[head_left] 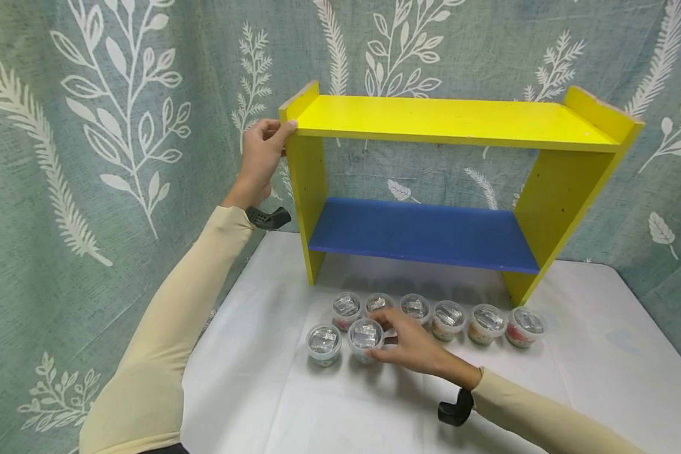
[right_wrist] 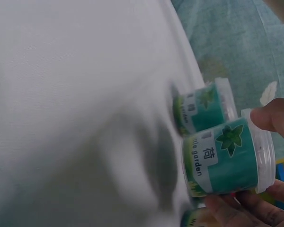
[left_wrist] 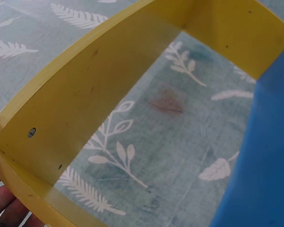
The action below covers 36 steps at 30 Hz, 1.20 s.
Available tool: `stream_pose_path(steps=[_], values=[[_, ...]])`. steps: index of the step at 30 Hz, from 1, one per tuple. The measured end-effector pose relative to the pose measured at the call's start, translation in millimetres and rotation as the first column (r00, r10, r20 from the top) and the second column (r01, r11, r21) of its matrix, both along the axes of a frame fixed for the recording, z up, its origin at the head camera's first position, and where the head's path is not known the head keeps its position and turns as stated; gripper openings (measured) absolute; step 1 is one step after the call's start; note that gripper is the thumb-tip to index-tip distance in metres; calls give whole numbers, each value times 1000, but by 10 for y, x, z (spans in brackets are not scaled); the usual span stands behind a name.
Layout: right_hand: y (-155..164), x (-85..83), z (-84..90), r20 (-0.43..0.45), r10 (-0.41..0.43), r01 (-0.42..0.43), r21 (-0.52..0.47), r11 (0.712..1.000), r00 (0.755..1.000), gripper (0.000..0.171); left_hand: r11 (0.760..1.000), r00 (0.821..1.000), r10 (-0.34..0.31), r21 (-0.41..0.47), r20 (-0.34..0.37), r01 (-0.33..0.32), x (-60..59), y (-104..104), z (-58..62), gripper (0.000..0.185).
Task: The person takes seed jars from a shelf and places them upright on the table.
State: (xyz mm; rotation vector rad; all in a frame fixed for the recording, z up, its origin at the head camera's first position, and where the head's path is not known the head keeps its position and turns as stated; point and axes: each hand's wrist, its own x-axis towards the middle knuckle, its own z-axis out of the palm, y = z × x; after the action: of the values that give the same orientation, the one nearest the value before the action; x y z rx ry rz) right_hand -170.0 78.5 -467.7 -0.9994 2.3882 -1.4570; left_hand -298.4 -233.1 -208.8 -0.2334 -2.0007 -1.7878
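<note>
Cream sleeves fill the foreground of the head view, and beyond them the right hand (head_left: pixel 414 345) has thumb and fingers curled round a small clear-lidded cup (head_left: pixel 366 338) in the front pair on the white worktop (head_left: pixel 295 403). A second cup (head_left: pixel 323 343) stands just beside it, and a back row (head_left: pixel 448 316) of six sits close behind. The left hand (head_left: pixel 261 157) grips the top left corner of the yellow shelf unit (head_left: pixel 454 120), fingers hooked behind the side panel, thumb on the edge. The cups are crowded — lifting the held one at a slant could, I judge, knock its neighbour or the row over.

From the left wrist, only fingertips (left_wrist: pixel 4 208) show at the yellow frame (left_wrist: pixel 85 94); how firmly they hold I cannot tell. If that grip eases, the unit could shift or tip.

From the right wrist, a fingertip (right_wrist: pixel 274 116) presses the rim of the green-labelled cup (right_wrist: pixel 227 161), with more fingers beneath, the neighbouring cup (right_wrist: pixel 203 106) touching or nearly so. The pinch sits near the lid end — the smooth cup might slip or the lid pop.
</note>
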Motion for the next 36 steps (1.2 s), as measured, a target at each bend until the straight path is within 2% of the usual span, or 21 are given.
stream_pose_path(steps=[8, 14, 22, 27, 36], values=[[1, 29, -94, -65, -23, 25, 33, 999, 998, 69, 1000, 1000, 1, 1, 4, -1, 4, -4, -10, 41], [-1, 42, -122, -79, -30, 33, 48, 998, 996, 69, 1000, 1000, -5, -1, -5, 5, -2, -3, -5, 41], [20, 67, -145, -153, -44, 60, 98, 993, 987, 66, 1000, 1000, -4, -10, -1, 4, -2, 16, -16, 41], [38, 74, -154, -139, -54, 67, 90, 994, 989, 67, 1000, 1000, -4, -12, -3, 4, -11, 28, -22, 41], [72, 78, -169, -29, -17, 18, 52, 998, 999, 75, 1000, 1000, -4, 10, 1, 4, -52, -17, -20, 40]])
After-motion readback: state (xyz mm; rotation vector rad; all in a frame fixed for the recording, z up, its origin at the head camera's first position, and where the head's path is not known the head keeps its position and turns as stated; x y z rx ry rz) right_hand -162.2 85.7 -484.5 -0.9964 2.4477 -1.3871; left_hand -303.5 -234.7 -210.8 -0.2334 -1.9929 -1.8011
